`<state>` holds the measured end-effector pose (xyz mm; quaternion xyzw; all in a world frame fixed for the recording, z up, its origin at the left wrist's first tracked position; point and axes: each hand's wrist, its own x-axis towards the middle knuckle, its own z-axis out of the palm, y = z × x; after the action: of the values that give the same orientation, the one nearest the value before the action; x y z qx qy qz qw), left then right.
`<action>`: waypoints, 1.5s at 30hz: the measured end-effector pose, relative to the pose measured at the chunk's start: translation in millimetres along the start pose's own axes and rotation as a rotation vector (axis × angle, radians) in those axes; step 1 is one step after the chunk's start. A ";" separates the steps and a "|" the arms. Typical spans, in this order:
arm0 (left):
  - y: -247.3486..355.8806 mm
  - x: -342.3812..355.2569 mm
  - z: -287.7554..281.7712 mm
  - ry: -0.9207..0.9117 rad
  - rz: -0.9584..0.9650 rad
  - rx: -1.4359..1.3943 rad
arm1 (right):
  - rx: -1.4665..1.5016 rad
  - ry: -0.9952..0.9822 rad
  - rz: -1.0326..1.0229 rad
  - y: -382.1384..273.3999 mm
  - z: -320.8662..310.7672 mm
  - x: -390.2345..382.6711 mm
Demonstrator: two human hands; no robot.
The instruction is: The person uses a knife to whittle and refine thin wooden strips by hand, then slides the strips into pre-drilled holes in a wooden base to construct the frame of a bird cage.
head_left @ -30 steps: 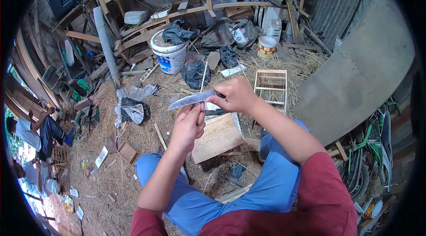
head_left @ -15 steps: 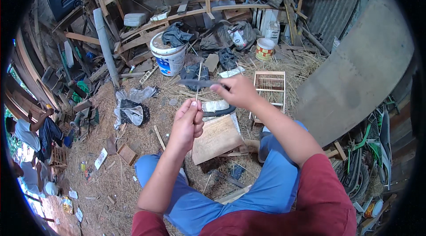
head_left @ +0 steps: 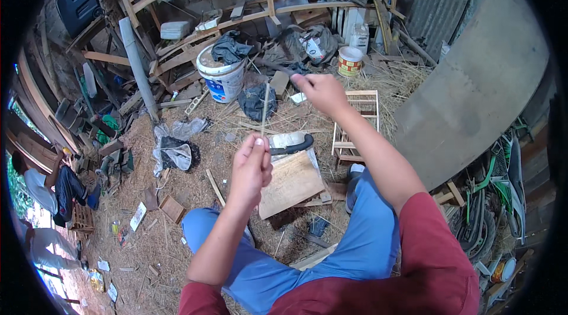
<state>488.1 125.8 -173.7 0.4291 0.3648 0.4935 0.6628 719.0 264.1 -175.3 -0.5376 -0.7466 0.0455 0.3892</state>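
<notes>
My left hand [head_left: 251,164] is closed around a thin, pale wooden stick [head_left: 265,105], which stands nearly upright with its top end sticking out above the fist. My right hand [head_left: 321,95] grips a dark-bladed knife [head_left: 274,67]; its blade is smeared by motion and points left, above and apart from the stick's tip. Fingers hide the knife's handle. Below the hands, in front of my legs, lies a flat wooden board [head_left: 291,186]. Just beyond it rests a black curved object [head_left: 294,147] beside a whitish bundle.
A small slatted wooden frame [head_left: 356,119] stands right of my hands. Farther off are a white bucket [head_left: 223,81] and a red-yellow tub [head_left: 350,61]. A large grey sheet [head_left: 473,90] leans at right, near a green-framed motorbike [head_left: 488,196]. Another person [head_left: 44,187] sits at far left.
My right hand and the knife have moved up and away from the stick, the blade swinging from across it to above its tip. My left hand still holds the stick in nearly the same place.
</notes>
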 end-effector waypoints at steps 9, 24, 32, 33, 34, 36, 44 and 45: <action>-9.9 6.7 -7.7 0.020 0.010 0.051 | 0.106 -0.159 -0.008 -42.2 5.9 -42.0; -2.5 -7.2 5.1 -0.077 -0.064 -0.091 | 0.052 0.022 0.160 14.0 1.1 -2.4; -7.2 9.8 -15.7 0.000 -0.026 -0.007 | 0.042 -0.092 -0.217 -40.9 14.6 -42.2; -8.5 10.7 -17.0 0.003 -0.026 -0.006 | 0.024 -0.063 -0.306 -45.3 15.2 -45.2; -10.0 11.5 -17.8 0.015 -0.036 -0.006 | 0.027 -0.063 -0.307 -47.9 16.9 -47.9; -11.6 12.6 -15.5 0.027 -0.044 -0.005 | -0.014 -0.108 -0.400 -49.8 18.7 -50.7; -20.6 13.0 -12.3 0.132 0.086 0.170 | -0.039 -0.037 -0.455 -48.1 20.0 -50.5; -18.0 13.4 -12.3 0.127 0.082 0.171 | -0.068 -0.037 -0.416 -45.9 17.6 -47.5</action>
<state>486.4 138.7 -195.7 0.4664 0.4289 0.5136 0.5785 678.4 211.3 -190.4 -0.3839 -0.8496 -0.0514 0.3580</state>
